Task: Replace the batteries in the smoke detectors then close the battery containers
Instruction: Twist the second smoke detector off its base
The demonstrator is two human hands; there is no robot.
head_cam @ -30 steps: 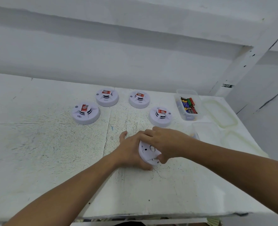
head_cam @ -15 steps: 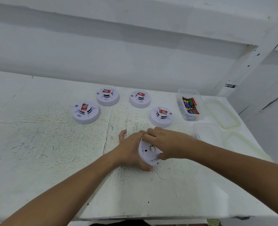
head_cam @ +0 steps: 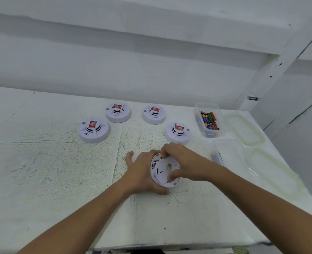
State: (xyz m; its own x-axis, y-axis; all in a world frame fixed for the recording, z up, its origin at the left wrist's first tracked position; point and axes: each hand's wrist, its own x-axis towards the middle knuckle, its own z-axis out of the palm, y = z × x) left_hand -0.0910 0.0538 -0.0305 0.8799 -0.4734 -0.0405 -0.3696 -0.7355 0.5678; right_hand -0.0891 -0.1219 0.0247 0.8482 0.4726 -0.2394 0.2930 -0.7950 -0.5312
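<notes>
Plenty of bare table (head_cam: 41, 171) left of the left hand (head_cam: 142, 173) and along the near edge. Beyond the hands four smoke detectors (head_cam: 94, 130) stand in an arc, with gaps between them. On the right, the battery tub (head_cam: 209, 121), a second tub (head_cam: 230, 153) and two lids (head_cam: 243, 130) crowd the end

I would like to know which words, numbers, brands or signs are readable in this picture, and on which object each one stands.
No text can be read letter for letter.
Red labels on the four resting smoke detectors: a white round mark shows; print too blurred.
Batteries in the clear container: coloured wrappers, print too small to read.
Underside of the held smoke detector: dark marks only, nothing legible.
</notes>
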